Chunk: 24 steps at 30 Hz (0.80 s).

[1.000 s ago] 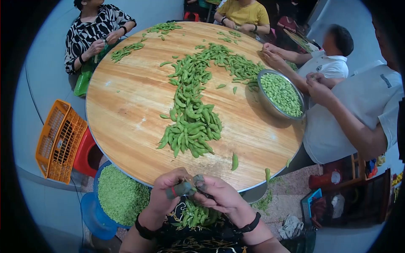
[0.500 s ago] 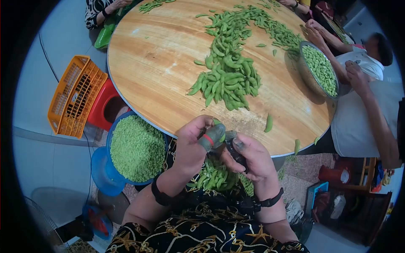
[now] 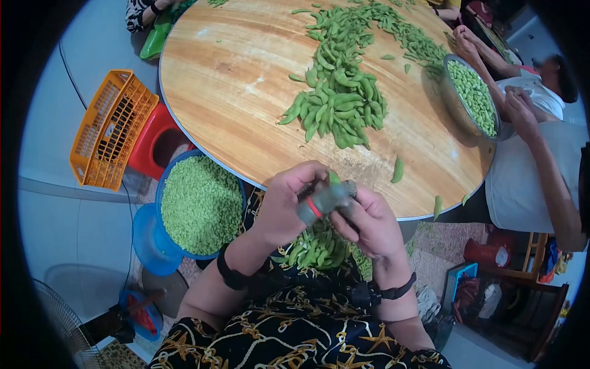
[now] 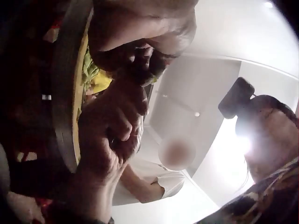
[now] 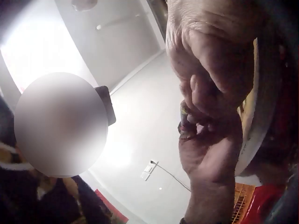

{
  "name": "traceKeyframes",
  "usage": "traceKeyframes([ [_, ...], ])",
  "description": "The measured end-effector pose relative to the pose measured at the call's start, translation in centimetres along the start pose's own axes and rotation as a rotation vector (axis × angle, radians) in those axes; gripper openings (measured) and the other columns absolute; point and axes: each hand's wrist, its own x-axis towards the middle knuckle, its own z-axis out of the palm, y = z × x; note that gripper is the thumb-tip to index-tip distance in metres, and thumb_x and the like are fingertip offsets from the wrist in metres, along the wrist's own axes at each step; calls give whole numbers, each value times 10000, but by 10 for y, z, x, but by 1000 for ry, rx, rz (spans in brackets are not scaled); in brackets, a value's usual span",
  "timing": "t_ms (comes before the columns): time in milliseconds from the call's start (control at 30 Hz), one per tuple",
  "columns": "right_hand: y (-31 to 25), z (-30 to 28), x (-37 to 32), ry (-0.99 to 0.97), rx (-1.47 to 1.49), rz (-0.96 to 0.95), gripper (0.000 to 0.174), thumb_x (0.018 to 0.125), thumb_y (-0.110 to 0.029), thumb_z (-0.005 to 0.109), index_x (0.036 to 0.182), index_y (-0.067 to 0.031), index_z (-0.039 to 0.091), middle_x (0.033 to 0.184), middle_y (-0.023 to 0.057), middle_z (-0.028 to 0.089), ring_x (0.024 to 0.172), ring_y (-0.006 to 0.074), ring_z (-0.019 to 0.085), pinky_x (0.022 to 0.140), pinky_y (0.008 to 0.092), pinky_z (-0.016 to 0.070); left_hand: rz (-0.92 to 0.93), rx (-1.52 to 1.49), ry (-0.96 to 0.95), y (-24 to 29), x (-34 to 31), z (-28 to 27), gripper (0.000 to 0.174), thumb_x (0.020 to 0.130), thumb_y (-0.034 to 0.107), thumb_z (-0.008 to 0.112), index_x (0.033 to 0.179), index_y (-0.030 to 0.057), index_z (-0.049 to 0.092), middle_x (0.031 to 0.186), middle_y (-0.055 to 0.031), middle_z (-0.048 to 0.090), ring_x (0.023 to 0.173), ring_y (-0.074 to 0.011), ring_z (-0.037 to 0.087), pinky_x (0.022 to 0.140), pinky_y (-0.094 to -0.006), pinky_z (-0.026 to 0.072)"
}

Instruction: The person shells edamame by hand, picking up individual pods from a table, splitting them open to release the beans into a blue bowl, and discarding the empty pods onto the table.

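Both hands meet over the lap at the round table's near edge. The left hand [image 3: 289,203], its thumb wrapped in grey-green with a red band, pinches a green pod [image 3: 334,177]. Against it the right hand [image 3: 372,224] is curled, fingertips close to the pod; whether it grips the pod too is hidden. In the left wrist view the right hand [image 4: 110,126] touches the left hand [image 4: 145,28]. Pods [image 3: 316,249] lie in the lap just below. A long pile of pods [image 3: 338,104] covers the middle of the wooden table [image 3: 215,92].
A blue basin of shelled beans [image 3: 200,206] stands at the left, beside a red stool [image 3: 147,144] and an orange crate [image 3: 110,132]. A metal bowl of beans [image 3: 473,98] sits at the table's right edge, near other people. A fan [image 3: 58,320] is at lower left.
Since a second ago the head view has tilted down and shifted, showing more of the lap. Over the last half second the left thumb has moved across towards the right hand.
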Motion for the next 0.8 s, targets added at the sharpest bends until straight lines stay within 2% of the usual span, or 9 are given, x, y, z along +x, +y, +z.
traceKeyframes([
  [100, 4, 2, 1, 167, -412, -153, 160, 931, -144, 469, 845, -38, 553, 597, -22, 508, 429, 16, 356, 405, 168, 267, -161, 209, 101, 11, -2, 7, 219, 736, 28, 671, 917, 6, 549, 764, -3, 559, 657, -78, 534, 585, -227, 437],
  [233, -1, -10, 5, 85, -17, 19, 185, 930, -156, 470, 806, -43, 548, 584, -28, 510, 425, 11, 357, 399, 169, 259, -27, 445, 37, 28, 3, -2, 203, 753, 22, 647, 934, -13, 559, 761, -30, 569, 649, -93, 539, 569, -246, 444],
  [333, -5, -14, 4, 16, -98, 87, 138, 913, -135, 500, 871, -22, 566, 620, -10, 529, 481, 24, 415, 443, 167, 325, -295, -203, -8, 29, 4, -6, 229, 756, 33, 640, 963, -28, 561, 760, -71, 570, 645, -121, 555, 576, -264, 451],
  [433, 8, -5, 14, 349, -533, -356, 122, 862, -70, 556, 960, 1, 573, 675, 7, 547, 576, 50, 478, 531, 185, 404, -212, 19, -19, 26, 6, -6, 306, 760, 43, 625, 1042, -26, 528, 758, -101, 556, 664, -162, 573, 589, -298, 455],
  [533, -4, 0, 15, 363, -551, -337, 217, 799, -13, 600, 1013, 12, 570, 717, 22, 559, 649, 77, 505, 601, 219, 439, -117, 502, -76, 30, 9, -3, 368, 791, 60, 609, 1118, -31, 465, 756, -79, 595, 682, -137, 593, 618, -245, 464],
  [600, 0, 1, 16, 369, -541, -353, 234, 775, -1, 609, 1006, 5, 572, 726, 23, 563, 631, 79, 500, 582, 230, 434, 116, 483, -31, 23, 5, 0, 440, 736, 2, 605, 1147, -11, 450, 829, -167, 590, 765, -325, 593, 637, -395, 452],
  [667, 10, -6, 17, 412, -677, -415, 246, 784, -10, 606, 1026, 3, 564, 742, 23, 566, 628, 80, 501, 570, 222, 425, 138, 500, -24, 15, 5, -5, 503, 681, 3, 647, 1145, -6, 454, 859, -186, 595, 770, -372, 581, 621, -410, 460],
  [733, 9, -6, 18, 407, -634, -442, 228, 791, 10, 584, 1018, 9, 568, 756, 15, 568, 620, 87, 514, 559, 227, 430, 416, 846, -170, 11, 7, -13, 332, 729, 13, 638, 1042, -11, 528, 829, -128, 605, 727, -218, 628, 642, -301, 491],
  [800, -1, -4, 17, 174, 358, -91, 180, 792, 33, 563, 970, 21, 589, 759, 19, 569, 613, 102, 529, 557, 242, 441, 490, 804, -147, 10, 4, -13, 289, 721, 3, 634, 997, 1, 547, 819, -121, 604, 706, -211, 621, 624, -293, 490],
])
